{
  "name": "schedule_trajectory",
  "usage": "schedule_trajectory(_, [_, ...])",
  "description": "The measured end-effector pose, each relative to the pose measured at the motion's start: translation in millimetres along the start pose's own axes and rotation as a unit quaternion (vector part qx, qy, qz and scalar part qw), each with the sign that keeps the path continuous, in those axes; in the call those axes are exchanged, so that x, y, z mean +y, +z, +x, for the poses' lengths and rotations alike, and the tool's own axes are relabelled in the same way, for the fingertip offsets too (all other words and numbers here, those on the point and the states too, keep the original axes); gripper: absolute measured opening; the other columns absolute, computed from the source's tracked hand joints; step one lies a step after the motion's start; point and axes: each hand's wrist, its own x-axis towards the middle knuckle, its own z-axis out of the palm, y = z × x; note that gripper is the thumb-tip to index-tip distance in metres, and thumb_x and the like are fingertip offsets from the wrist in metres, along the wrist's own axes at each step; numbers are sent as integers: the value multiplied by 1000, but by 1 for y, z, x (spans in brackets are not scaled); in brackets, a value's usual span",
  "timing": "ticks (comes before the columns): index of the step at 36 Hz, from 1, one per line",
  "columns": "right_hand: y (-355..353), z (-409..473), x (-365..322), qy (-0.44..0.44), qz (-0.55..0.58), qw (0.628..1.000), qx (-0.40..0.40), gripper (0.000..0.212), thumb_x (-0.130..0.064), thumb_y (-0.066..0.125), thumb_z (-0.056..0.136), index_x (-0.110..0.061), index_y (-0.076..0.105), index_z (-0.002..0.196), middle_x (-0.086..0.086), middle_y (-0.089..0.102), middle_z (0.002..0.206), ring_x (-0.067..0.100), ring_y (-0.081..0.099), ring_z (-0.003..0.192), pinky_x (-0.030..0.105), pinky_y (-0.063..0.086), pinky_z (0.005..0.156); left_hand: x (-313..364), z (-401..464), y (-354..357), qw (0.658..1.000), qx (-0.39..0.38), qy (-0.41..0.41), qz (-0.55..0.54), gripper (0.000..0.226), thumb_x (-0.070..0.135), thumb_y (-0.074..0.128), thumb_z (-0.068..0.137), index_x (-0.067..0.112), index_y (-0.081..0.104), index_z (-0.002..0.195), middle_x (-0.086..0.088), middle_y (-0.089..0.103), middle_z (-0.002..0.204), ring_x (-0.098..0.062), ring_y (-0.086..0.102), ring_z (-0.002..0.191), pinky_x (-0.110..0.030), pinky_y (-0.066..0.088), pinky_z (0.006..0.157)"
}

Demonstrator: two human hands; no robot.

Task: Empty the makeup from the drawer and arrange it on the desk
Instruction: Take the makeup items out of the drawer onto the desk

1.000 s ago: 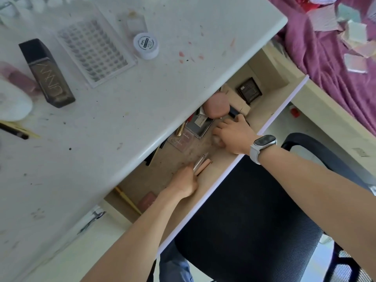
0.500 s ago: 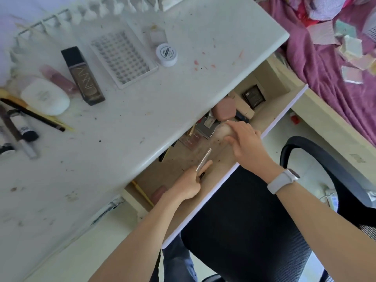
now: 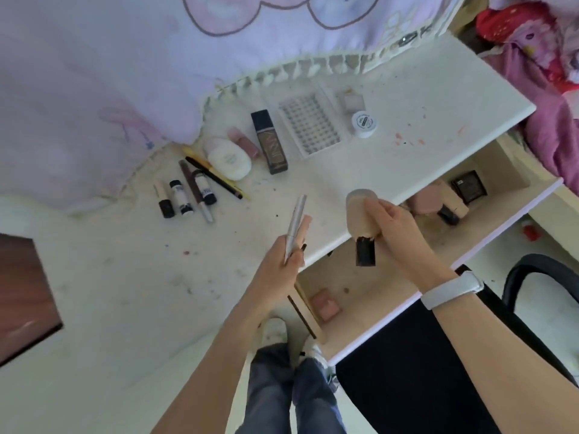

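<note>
The left hand (image 3: 279, 270) grips 2 slim tubes (image 3: 296, 223), silver and beige; the right hand (image 3: 394, 227) clasps a beige foundation bottle (image 3: 360, 211) above the white desk's (image 3: 313, 189) near edge. Lay them parallel beside the far-left tubes (image 3: 185, 195).

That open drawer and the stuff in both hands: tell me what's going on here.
A person is moving makeup from the open drawer to the white desk. The left hand holds slim tubes above the desk edge. The right hand holds a beige bottle with a black cap. Other cosmetics already lie on the desk; a few items, among them a black compact, remain in the drawer.
</note>
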Motion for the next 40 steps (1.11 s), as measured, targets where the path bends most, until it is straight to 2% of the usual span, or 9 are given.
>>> schedule_trajectory(3, [40, 4, -8, 5, -30, 998, -58, 33, -28, 50, 95, -7, 57, 118, 7, 62, 96, 19, 58, 86, 31, 46, 77, -6, -13, -37, 995, 77, -42, -43, 10, 18, 42, 97, 13, 50, 100, -4, 46, 76, -14, 44, 61, -29, 40, 59])
schedule_trajectory(8, [114, 3, -19, -6, -80, 989, -121, 44, -23, 59, 90, -6, 50, 130, 11, 61, 117, 25, 59, 107, 40, 48, 96, -28, -31, -99, 964, 230, -94, -93, 4, 10, 44, 95, 14, 46, 96, -5, 47, 75, -12, 43, 59, -17, 42, 50])
schedule_trajectory(13, [189, 7, -30, -52, -129, 976, -167, 35, -23, 64, 86, -10, 57, 118, -6, 61, 94, 8, 59, 86, 11, 47, 67, -58, -32, -155, 919, 364, -141, -54, 17, 11, 42, 96, 10, 44, 113, -6, 54, 92, -13, 48, 65, -24, 39, 53])
schedule_trajectory(15, [218, 10, -35, -81, -169, 967, -175, 28, -25, 62, 86, -14, 56, 112, -7, 59, 92, 11, 59, 88, 14, 46, 65, -66, -28, -172, 910, 386, -149, -31, 19, 11, 42, 96, 7, 45, 114, -7, 54, 94, -15, 48, 68, -24, 37, 52])
schedule_trajectory(19, [268, 18, -45, -131, -267, 938, -178, 26, -22, 54, 89, 2, 56, 98, 20, 59, 98, 32, 56, 90, 36, 45, 63, -67, -18, -190, 898, 408, -164, 8, 20, 10, 40, 96, 2, 46, 113, -1, 48, 82, -13, 45, 66, -24, 32, 50])
schedule_trajectory(25, [315, 31, -50, -169, -359, 907, -140, 24, -26, 49, 90, -6, 43, 77, 7, 46, 79, 22, 41, 73, 27, 30, 63, -54, -1, -203, 904, 392, -164, 49, 24, 13, 41, 97, -5, 51, 109, -23, 55, 107, -36, 56, 94, -38, 44, 73])
schedule_trajectory(30, [329, 38, -52, -196, -411, 884, -108, 34, -33, 47, 90, -4, 56, 106, 11, 57, 103, 28, 55, 93, 31, 39, 75, -52, 3, -212, 919, 360, -152, 55, 21, 16, 42, 96, -1, 53, 97, -22, 57, 96, -37, 57, 91, -33, 42, 66])
schedule_trajectory(35, [327, 45, -52, -216, -425, 873, -103, 43, -32, 44, 93, -8, 46, 129, 10, 62, 109, 25, 57, 104, 25, 30, 88, -57, 0, -219, 923, 346, -144, 86, 13, 18, 47, 93, 8, 52, 100, -5, 56, 89, -21, 54, 77, -25, 36, 54])
schedule_trajectory(40, [317, 44, -47, -302, -475, 821, -102, 35, -18, 47, 93, -8, 49, 127, 14, 51, 116, 29, 49, 108, 34, 34, 102, -67, -10, -216, 921, 340, -114, 155, 11, 18, 49, 90, 8, 53, 93, -7, 44, 98, -28, 53, 86, -32, 44, 68])
